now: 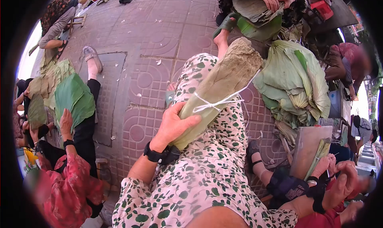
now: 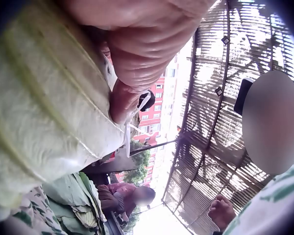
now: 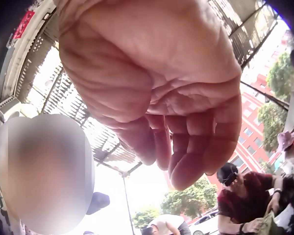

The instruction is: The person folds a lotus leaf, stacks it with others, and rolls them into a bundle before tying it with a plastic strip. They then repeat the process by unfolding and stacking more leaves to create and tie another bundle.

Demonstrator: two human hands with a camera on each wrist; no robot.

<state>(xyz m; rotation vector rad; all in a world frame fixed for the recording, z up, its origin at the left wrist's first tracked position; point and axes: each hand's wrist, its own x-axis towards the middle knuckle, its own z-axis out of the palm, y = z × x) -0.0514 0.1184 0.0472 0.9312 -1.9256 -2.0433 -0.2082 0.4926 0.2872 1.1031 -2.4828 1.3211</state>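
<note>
My left hand (image 1: pixel 172 126) grips a folded bundle of large dried leaves (image 1: pixel 217 82) over my lap. The bundle is pale green at its lower end and brown and crinkled at the far end. White string (image 1: pixel 215 104) is tied round its middle, with loose ends sticking out. In the left wrist view, the thumb and fingers press against the leaf bundle (image 2: pixel 44 93) near the string. My right hand (image 1: pixel 341 186) is raised at the lower right, away from the bundle. Its palm faces the right wrist camera, with fingers (image 3: pixel 186 147) loosely bent and holding nothing.
A big heap of green leaves (image 1: pixel 297 78) lies on the paving to the right. Beside it, a person's hands (image 1: pixel 325 164) hold a narrow leaf bundle at a board (image 1: pixel 309 148). Other people at left and top handle leaves. My patterned dress (image 1: pixel 199 180) covers my lap.
</note>
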